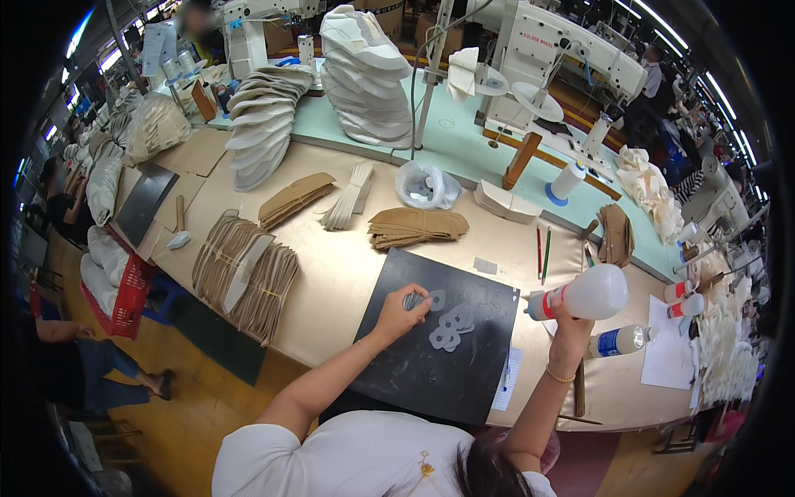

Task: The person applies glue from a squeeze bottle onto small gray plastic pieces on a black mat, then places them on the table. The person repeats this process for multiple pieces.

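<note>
My left hand (399, 313) is closed round a small stack of grey cut pieces (411, 301), above a black mat (414, 364). One loose grey piece (436, 300) shows just beside its fingertips. Several more flat grey pieces with holes (451, 326) lie overlapping on the mat, to the right of that hand. In my right hand (568, 335) is a translucent white squeeze bottle (598, 293) with a red band. The bottle is tilted on its side over the mat's right edge, its grey nozzle end pointing left toward the pieces.
Bundled brown pieces (246, 273) lie left of the mat, more brown strips (416, 226) beyond it. A bag-lined bowl (426, 186) stands farther back. Near my right wrist lies a blue-labelled bottle (619, 340). Tall stacks of shoe parts (364, 79) and sewing machines (571, 50) line the far side.
</note>
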The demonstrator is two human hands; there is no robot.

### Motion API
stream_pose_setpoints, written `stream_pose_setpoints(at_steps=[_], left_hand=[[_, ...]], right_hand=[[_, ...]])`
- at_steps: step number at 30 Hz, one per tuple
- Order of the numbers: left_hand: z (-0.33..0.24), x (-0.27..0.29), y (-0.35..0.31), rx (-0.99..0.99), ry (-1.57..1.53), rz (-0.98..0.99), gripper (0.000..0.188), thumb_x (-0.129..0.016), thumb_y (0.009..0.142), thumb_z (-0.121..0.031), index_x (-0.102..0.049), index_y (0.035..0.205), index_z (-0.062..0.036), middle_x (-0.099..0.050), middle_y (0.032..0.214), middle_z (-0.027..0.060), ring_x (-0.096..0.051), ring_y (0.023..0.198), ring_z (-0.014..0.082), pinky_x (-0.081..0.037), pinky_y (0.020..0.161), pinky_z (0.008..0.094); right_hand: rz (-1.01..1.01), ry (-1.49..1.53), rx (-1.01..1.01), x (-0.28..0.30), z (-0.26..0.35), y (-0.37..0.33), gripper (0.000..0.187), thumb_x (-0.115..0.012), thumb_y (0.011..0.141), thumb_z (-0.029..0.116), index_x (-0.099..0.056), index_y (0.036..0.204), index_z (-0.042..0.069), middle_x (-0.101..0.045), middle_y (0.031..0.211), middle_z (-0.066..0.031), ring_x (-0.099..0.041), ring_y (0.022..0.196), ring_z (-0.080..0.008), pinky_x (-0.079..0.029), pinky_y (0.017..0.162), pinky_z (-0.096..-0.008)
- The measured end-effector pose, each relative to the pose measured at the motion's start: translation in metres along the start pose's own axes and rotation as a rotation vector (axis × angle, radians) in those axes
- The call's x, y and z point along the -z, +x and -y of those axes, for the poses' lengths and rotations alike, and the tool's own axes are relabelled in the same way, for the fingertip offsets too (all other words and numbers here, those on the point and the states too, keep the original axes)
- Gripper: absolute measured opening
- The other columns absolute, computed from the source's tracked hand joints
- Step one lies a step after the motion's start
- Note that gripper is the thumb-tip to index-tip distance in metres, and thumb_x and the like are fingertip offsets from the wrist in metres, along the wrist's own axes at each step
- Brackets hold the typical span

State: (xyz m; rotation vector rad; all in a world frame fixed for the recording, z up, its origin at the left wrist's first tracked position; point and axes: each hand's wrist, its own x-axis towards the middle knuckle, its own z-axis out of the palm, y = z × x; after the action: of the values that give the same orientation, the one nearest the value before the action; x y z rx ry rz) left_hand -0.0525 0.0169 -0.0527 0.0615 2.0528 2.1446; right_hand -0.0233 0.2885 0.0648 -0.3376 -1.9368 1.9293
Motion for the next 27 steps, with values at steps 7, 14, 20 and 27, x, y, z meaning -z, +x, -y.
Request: stream_pose_setpoints(at_steps=[7, 14, 20, 27], left_hand=[[-0.001, -0.002, 0.002, 0.007, 0.010, 0.007, 0.013, -0.063, 0.084, -0.012, -0.056, 0.086, -0.0014, -0.057, 0.062, 0.0009, -0.054, 0.053, 0.0058, -0.044, 0.050, 0.0202], [-0.001, -0.001, 0.001, 0.020, -0.026, -0.004, 0.013, -0.063, 0.083, -0.013, -0.058, 0.086, -0.0014, -0.058, 0.060, 0.0014, -0.056, 0.053, 0.0058, -0.045, 0.050, 0.0206], [-0.002, -0.002, 0.000, 0.009, -0.047, -0.004, 0.013, -0.064, 0.083, -0.013, -0.058, 0.086, -0.0015, -0.059, 0.061, 0.0020, -0.056, 0.054, 0.0059, -0.045, 0.050, 0.0203], [-0.002, -0.003, 0.003, 0.010, -0.013, 0.014, 0.013, -0.063, 0.084, -0.012, -0.057, 0.088, -0.0007, -0.058, 0.062, 0.0021, -0.056, 0.054, 0.0064, -0.045, 0.050, 0.0202]], right_hand=[[-0.097, -0.028, 0.115, 0.010, -0.016, 0.002, 0.049, -0.068, 0.079, 0.013, -0.045, 0.120, -0.002, -0.053, 0.111, -0.0089, -0.053, 0.102, -0.0183, -0.043, 0.093, -0.0340], [-0.220, -0.076, 0.290, -0.008, -0.026, 0.002, 0.052, -0.079, 0.069, 0.016, -0.052, 0.110, -0.001, -0.056, 0.105, -0.0076, -0.054, 0.095, -0.0172, -0.044, 0.088, -0.0316], [-0.257, -0.077, 0.336, -0.007, -0.034, -0.002, 0.061, -0.078, 0.071, 0.024, -0.046, 0.117, -0.001, -0.056, 0.108, -0.0104, -0.055, 0.099, -0.0193, -0.044, 0.089, -0.0323], [0.012, 0.241, 0.465, -0.021, -0.010, 0.002, 0.095, -0.067, 0.070, 0.058, -0.024, 0.132, 0.002, -0.055, 0.101, -0.0136, -0.056, 0.104, -0.0262, -0.046, 0.095, -0.0429]])
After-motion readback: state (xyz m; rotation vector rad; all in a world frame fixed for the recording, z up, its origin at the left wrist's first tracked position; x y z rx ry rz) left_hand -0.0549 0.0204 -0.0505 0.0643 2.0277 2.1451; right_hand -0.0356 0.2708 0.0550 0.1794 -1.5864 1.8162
